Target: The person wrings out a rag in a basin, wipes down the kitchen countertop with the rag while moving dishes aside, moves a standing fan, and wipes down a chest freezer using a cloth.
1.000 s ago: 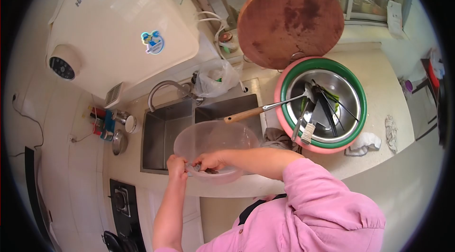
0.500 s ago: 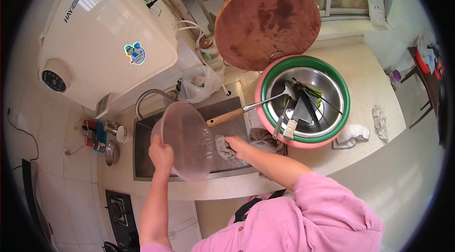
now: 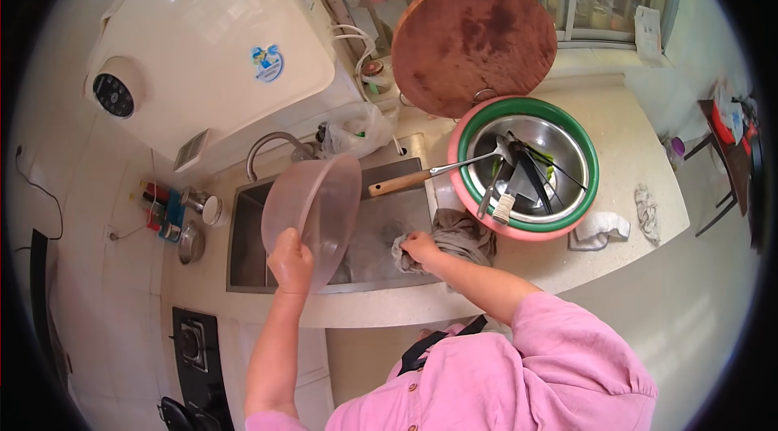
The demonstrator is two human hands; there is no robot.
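Note:
My left hand (image 3: 291, 262) grips the rim of a translucent plastic basin (image 3: 305, 220), which is tilted on its side over the steel sink (image 3: 248, 241). Bunched in my right hand (image 3: 419, 249) is a wet grey cloth (image 3: 407, 258), held above the sink's right part, near its front edge. Another grey-brown cloth (image 3: 468, 235) lies just right of that hand on the counter. Behind the hands a wooden-handled spatula (image 3: 403, 182) reaches out over the sink from a metal bowl (image 3: 567, 142).
The metal bowl, with utensils and green vegetables, sits inside green (image 3: 593, 157) and pink basins. A round chopping board (image 3: 474, 46) stands behind them. The faucet (image 3: 261, 142) and a plastic bag (image 3: 361, 130) are behind the sink. White cloth (image 3: 600, 231) lies at right.
The basin went from low at the counter edge to tilted up over the sink. My right hand came out of it with the cloth and moved right. The view shifted.

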